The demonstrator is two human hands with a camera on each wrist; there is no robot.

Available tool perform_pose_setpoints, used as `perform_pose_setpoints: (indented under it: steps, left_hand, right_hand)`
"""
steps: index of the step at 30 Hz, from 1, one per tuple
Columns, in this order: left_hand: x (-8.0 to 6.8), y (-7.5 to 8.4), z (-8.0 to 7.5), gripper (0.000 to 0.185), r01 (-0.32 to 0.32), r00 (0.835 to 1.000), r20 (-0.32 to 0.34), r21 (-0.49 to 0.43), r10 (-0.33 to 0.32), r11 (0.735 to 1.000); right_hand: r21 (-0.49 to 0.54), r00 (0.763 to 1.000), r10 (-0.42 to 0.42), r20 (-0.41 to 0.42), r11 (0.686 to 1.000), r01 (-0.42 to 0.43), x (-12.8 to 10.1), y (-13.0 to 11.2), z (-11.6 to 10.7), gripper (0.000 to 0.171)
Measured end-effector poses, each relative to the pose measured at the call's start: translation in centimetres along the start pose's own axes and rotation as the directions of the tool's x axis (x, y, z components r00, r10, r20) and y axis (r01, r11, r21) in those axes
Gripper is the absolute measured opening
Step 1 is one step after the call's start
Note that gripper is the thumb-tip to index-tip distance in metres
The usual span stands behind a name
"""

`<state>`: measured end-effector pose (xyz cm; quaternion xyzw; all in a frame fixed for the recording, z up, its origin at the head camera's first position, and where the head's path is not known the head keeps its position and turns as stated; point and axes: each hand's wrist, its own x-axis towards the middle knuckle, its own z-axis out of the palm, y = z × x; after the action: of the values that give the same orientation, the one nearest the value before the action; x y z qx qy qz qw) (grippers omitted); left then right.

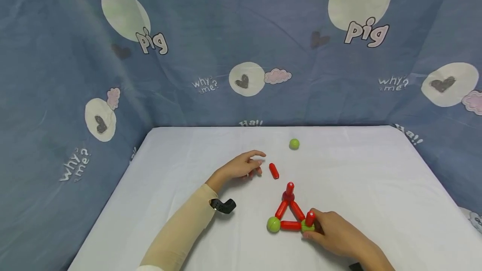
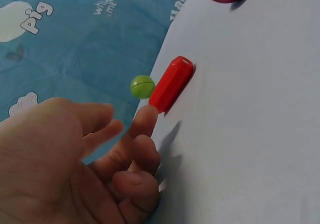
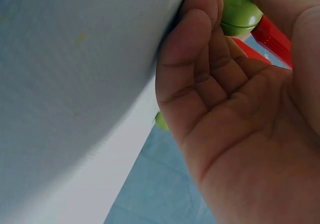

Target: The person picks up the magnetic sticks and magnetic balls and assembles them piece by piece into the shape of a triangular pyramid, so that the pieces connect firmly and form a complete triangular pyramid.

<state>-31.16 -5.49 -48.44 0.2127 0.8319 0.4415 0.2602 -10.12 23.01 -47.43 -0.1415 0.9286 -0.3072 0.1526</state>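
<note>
A triangle of red rods lies on the white cloth, with a green ball at its left corner and a red ball at its far corner. Another green ball forms the right corner, and my right hand pinches it between thumb and fingers. Short red rods stand up from the far and right corners. My left hand hovers over the cloth with loosely bent fingers, holding nothing. Just beyond its fingertips lies a loose red rod, apart from the hand.
A loose green ball rests near the table's far edge. The white-covered table meets a blue printed curtain behind and at the sides. A black band is worn on the left wrist.
</note>
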Motion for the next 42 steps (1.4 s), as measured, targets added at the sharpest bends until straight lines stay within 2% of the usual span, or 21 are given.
perform_pose_setpoints:
  steps: [7,14,19,29,42]
  left_hand:
    - [1.0,-0.2,0.3,0.037,0.021,0.999,0.052,-0.090,-0.016,0.996]
    - [1.9,-0.4,0.2,0.035,0.076,0.991,0.125,-0.212,-0.050,0.974]
    - [2.2,-0.6,0.0,0.035,0.113,0.983,0.169,-0.210,-0.078,0.971]
    - [3.2,-0.3,0.0,0.031,0.099,0.976,0.213,-0.221,-0.051,0.970]
    - [3.9,0.5,0.2,0.034,0.127,0.956,0.286,-0.208,-0.064,0.970]
  right_hand:
    - [0.006,1.000,0.003,0.008,1.000,-0.003,0.0,-0.1,-0.1,0.035]
    - [0.004,1.000,0.000,0.003,1.000,0.000,0.0,0.0,0.1,0.035]
    - [0.017,1.000,-0.007,0.013,1.000,0.006,0.0,0.1,0.3,0.034]
    - [0.001,1.000,-0.006,0.001,1.000,0.006,0.1,0.1,0.1,0.035]
    - [0.003,1.000,0.005,0.007,1.000,-0.005,0.0,0.0,-0.1,0.035]
